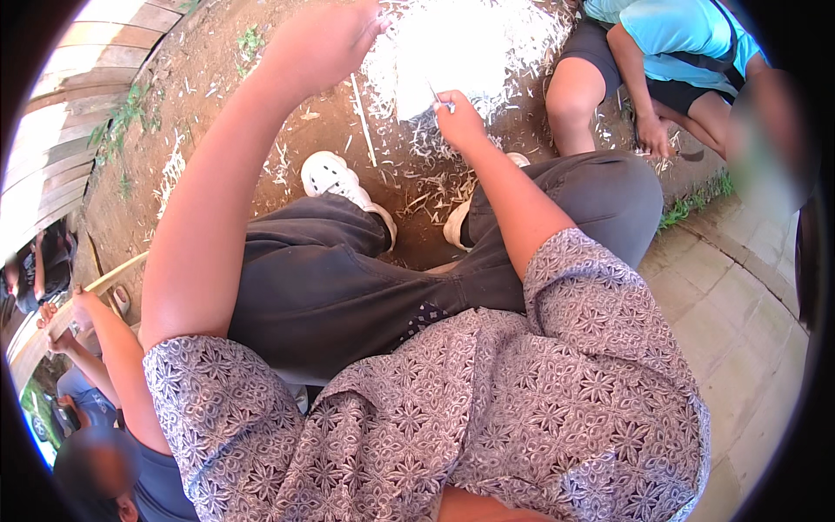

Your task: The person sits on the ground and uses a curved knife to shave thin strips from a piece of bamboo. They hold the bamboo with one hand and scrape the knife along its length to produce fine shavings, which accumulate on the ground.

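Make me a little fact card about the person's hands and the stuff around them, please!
Left hand: at the picture's top edge; can't tell if it holds something
Right hand: gripping a thin object
Ground: brown soil, scattered pale shavings
Glare: middle of the shavings too bright to make out
Feet: white shoes
Right side: person in turquoise shirt

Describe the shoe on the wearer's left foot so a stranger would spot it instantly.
Start at the big heap of pale shavings on the brown dirt at the picture's top. Below and left of it, where the left dark trouser leg ends, sits a white shoe. Dark holes show in its top, whereas the right shoe is partly hidden by the right trouser leg.
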Action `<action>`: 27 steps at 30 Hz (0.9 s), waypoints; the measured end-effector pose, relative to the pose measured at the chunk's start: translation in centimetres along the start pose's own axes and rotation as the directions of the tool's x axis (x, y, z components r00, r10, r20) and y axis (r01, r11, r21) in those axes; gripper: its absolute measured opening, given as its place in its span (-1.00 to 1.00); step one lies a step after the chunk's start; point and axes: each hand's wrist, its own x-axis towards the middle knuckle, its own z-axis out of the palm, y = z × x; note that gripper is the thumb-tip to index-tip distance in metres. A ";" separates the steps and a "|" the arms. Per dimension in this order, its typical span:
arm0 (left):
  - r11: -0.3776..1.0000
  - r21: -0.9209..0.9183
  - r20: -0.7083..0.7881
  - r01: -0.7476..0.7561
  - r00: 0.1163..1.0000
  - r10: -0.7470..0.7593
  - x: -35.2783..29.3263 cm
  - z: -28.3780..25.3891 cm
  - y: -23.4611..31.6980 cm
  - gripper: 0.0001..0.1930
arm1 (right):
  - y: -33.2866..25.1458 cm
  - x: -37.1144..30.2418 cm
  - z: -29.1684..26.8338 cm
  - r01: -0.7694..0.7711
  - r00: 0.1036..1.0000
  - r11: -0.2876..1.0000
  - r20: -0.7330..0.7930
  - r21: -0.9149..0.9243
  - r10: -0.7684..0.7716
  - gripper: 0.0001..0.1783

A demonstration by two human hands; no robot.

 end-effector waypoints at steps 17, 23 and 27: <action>0.982 0.161 -0.104 -0.097 0.988 0.115 -0.6 1.6 -1.1 -0.69 | -6.5 -0.6 -1.1 0.118 0.989 0.975 0.066 0.189 -0.133 -0.67; 0.993 0.114 -0.030 -0.038 0.999 0.042 -0.6 1.7 -2.0 -0.69 | -3.5 -1.2 -1.2 0.002 0.999 0.993 0.044 0.114 -0.007 -0.64; 0.997 0.038 -0.110 -0.066 0.991 0.070 -1.4 0.2 -0.5 -0.68 | -9.8 -2.3 -1.9 0.139 0.985 0.882 0.030 0.451 -0.171 -0.68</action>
